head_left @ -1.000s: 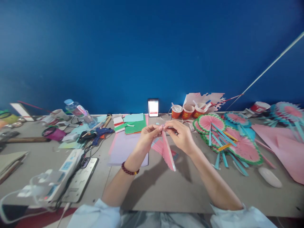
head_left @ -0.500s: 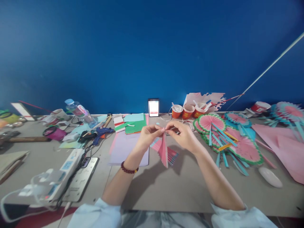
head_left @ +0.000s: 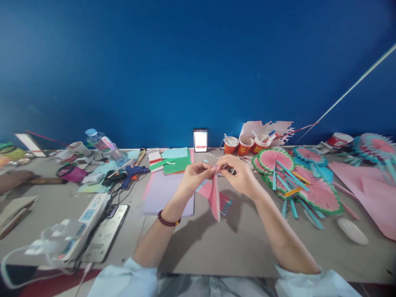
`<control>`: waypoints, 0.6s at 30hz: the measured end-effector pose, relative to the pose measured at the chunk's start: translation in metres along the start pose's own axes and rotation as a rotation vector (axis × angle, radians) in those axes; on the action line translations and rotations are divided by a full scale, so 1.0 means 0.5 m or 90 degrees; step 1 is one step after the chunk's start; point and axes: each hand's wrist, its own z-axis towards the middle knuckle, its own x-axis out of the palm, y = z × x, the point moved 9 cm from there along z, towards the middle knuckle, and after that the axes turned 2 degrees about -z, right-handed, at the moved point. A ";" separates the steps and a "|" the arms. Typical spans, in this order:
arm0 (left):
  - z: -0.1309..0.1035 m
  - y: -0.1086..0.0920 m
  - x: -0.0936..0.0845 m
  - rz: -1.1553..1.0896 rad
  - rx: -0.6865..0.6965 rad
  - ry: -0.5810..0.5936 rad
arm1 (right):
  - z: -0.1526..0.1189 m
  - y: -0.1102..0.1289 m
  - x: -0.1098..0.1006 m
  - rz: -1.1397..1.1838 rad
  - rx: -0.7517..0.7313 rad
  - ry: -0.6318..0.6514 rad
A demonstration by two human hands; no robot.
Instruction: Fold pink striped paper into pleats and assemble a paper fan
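A pink pleated paper fan (head_left: 214,200) hangs down between my hands, its narrow top end pinched at the fingertips. My left hand (head_left: 195,178) grips that end from the left, thumb and forefinger closed. From the right, my right hand (head_left: 239,175) pinches the same end, its fingertips touching those of the left. Below and behind the fan, a second pleated pink and blue paper piece (head_left: 227,201) lies on the table. Purple paper sheets (head_left: 168,196) lie near my left wrist, which wears a beaded bracelet.
Finished pleated paper fans (head_left: 318,189) and a white mouse (head_left: 352,231) lie right. Paper cups (head_left: 246,145) and an upright phone (head_left: 200,140) stand behind. On the left are a power strip (head_left: 82,225), a glue gun (head_left: 131,175), a bottle (head_left: 105,145) and another person's hand (head_left: 14,181).
My hands stay at the fan's top end, with only a slight shift of the fan's lower end to the right. Another person's hand has come in at the left, over the wooden handle.
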 end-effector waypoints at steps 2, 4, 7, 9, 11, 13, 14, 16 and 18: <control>-0.001 -0.001 0.000 0.004 0.005 0.000 | 0.001 0.003 -0.002 0.003 0.003 -0.008; -0.001 -0.002 -0.002 0.009 0.014 -0.004 | 0.002 0.000 -0.002 0.005 0.023 -0.011; 0.000 -0.001 -0.006 0.018 0.024 -0.016 | 0.001 -0.012 0.002 0.021 0.066 -0.007; 0.000 -0.002 -0.009 0.024 0.031 -0.025 | 0.000 -0.020 0.007 0.041 0.087 0.007; 0.000 -0.004 -0.009 0.026 0.042 -0.028 | -0.001 -0.025 0.011 0.055 0.098 0.019; 0.000 -0.003 -0.009 0.025 0.052 -0.026 | -0.002 -0.027 0.013 0.055 0.101 0.024; 0.000 -0.003 -0.009 0.025 0.056 -0.026 | -0.002 -0.027 0.013 0.051 0.100 0.023; 0.000 -0.002 -0.010 0.032 0.064 -0.025 | -0.001 -0.025 0.013 0.042 0.092 0.021; 0.000 -0.004 -0.011 0.050 0.076 -0.026 | -0.001 -0.023 0.013 0.032 0.083 0.018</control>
